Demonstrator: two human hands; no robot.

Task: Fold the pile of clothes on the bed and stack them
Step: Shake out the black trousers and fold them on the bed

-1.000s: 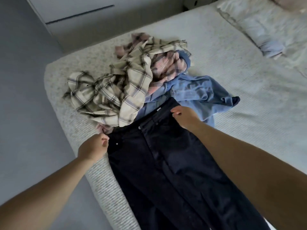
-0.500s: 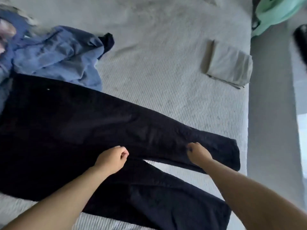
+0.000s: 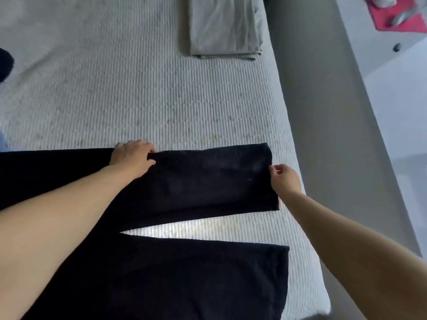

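Note:
A pair of black trousers (image 3: 208,181) lies flat on the white ribbed bed (image 3: 138,100), its two legs spread apart and pointing right. My left hand (image 3: 132,154) pinches the far edge of the upper leg about halfway along it. At the hem of that same leg, my right hand (image 3: 284,179) grips the cloth with curled fingers. The lower leg (image 3: 196,273) lies untouched near the front. A folded grey garment (image 3: 224,26) sits at the bed's far right corner. The rest of the clothes pile is out of view.
The bed's right edge runs down past the trouser hems, with grey floor (image 3: 323,112) beyond it. A white piece of furniture with a red item (image 3: 399,17) stands at the far right. A dark bit of cloth (image 3: 4,63) shows at the left edge.
The view has swung right from the waistband to the leg ends. Both hands moved out along the upper leg, the right one reaching its hem, and the leg now lies straighter.

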